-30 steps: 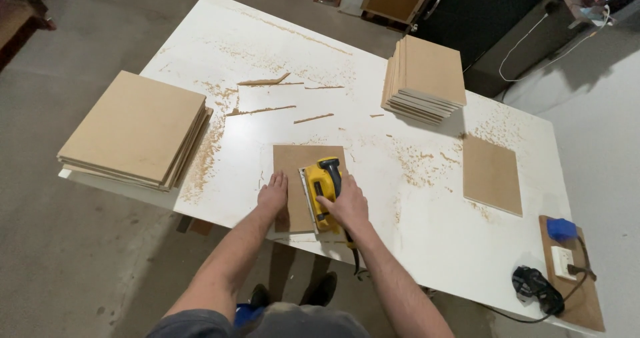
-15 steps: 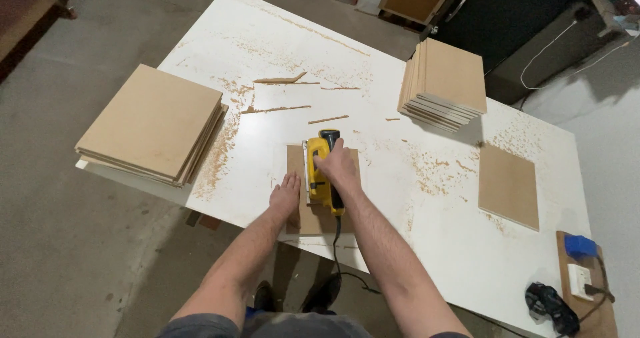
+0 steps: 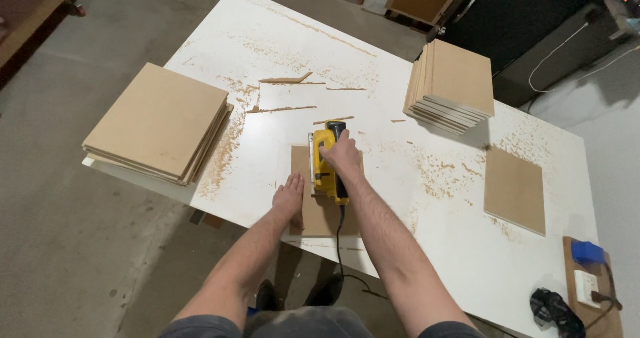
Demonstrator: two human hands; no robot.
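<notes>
A yellow corded power tool (image 3: 325,163) rests on a brown square board (image 3: 319,213) near the front edge of the white table (image 3: 280,51). My right hand (image 3: 342,157) grips the tool's black handle at the board's far end. My left hand (image 3: 288,198) lies flat, fingers together, on the board's left edge, pressing it down. The tool's black cord hangs off the table edge between my arms.
A stack of square boards (image 3: 160,121) overhangs the table's left edge. Another stack (image 3: 453,85) stands at the back right, and a single board (image 3: 515,188) lies at the right. Sawdust and thin offcut strips (image 3: 283,108) litter the middle. A socket board (image 3: 590,285) sits far right.
My right hand has pushed the yellow tool away from me along the board, from its near part to its far end. My left hand has stayed on the board.
</notes>
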